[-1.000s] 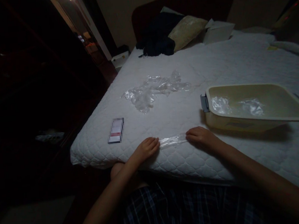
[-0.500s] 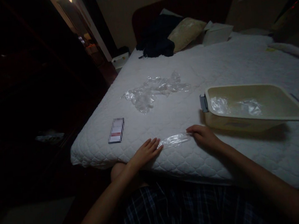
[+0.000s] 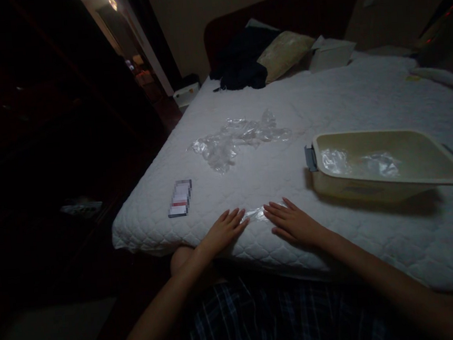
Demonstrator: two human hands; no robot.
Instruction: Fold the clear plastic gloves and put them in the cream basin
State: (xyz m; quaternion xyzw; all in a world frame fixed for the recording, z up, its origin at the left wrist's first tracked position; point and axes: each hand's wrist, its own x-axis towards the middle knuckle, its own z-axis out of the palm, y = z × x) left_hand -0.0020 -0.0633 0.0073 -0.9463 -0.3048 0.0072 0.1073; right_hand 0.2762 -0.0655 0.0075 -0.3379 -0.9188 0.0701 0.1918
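Observation:
A narrow strip of clear plastic, apparently a folded bag (image 3: 255,214), lies on the white quilted bed (image 3: 161,149) near its front edge. My left hand (image 3: 224,230) rests flat on the strip's left end, fingers stretched out. Over its right end lies my right hand (image 3: 293,222), open with the fingers spread and pressed down. Both palms hide the ends of the plastic. Farther back on the bed is a loose spread of crumpled clear plastic bags (image 3: 232,140).
To the right stands a cream plastic bin (image 3: 374,183) with grey latches and clear plastic inside. A phone (image 3: 180,199) with a blurred screen lies left of my hands. Dark clothing (image 3: 242,73), a pillow (image 3: 285,53) and a white box (image 3: 331,54) sit by the headboard.
My right hand has let go of the plastic's right end, opened, and moved slightly left to lie flat on it. My left hand stays in place on the left end.

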